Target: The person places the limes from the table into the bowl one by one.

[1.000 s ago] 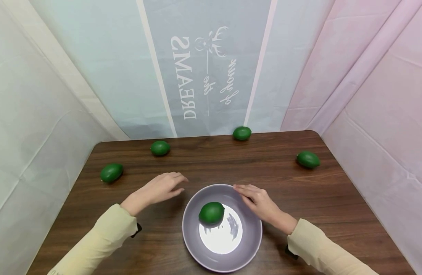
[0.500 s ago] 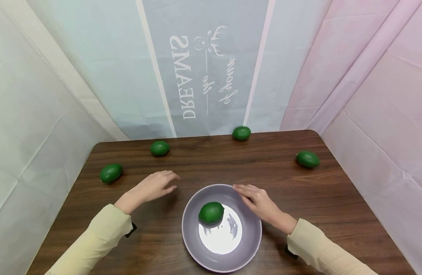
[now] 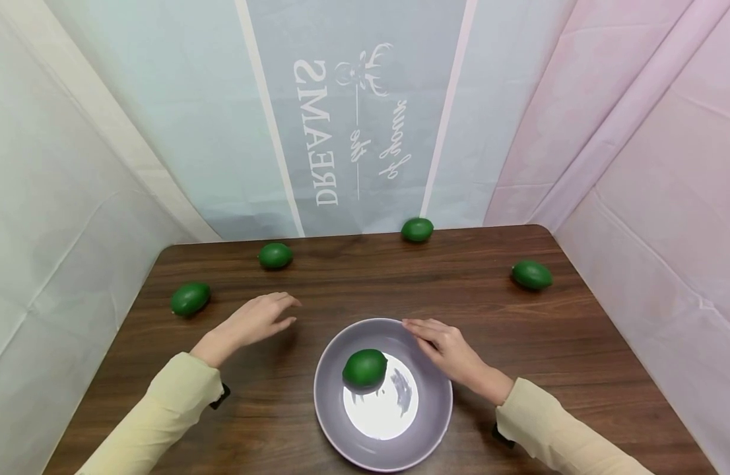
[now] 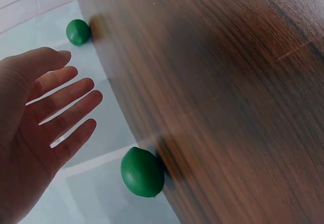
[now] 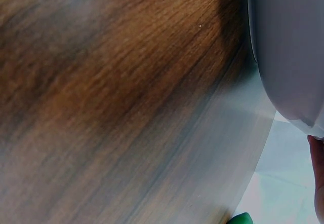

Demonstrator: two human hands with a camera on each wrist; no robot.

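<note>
My left hand point(image 3: 246, 323) hovers over the table with loosely spread fingers and holds nothing. It is left of a round grey-purple bowl point(image 3: 430, 412) and behind it lie two limes at the back left, one lime point(image 3: 191, 299) near the left edge and another lime point(image 3: 275, 256) by the back edge. In the left wrist view the palm and fingers point(image 4: 83, 88) show spread apart from the limes. My right hand point(image 3: 451, 349) rests on the bowl's right rim, fingers straight. Inside the bowl sits one green lime point(image 3: 365, 367). The right wrist view shows the bowl's outer side point(image 5: 291, 46) and one fingertip at its rim.
On the brown wooden table point(image 3: 353, 280), a lime point(image 3: 417, 229) lies at the back edge and another lime point(image 3: 532, 274) near the right edge. Pale cloth point(image 3: 222, 119) walls the table at the back and both sides.
My left hand has drawn leftward, away from the bowl and toward the limes at left. The right hand, the bowl and the lime in it stay in place.
</note>
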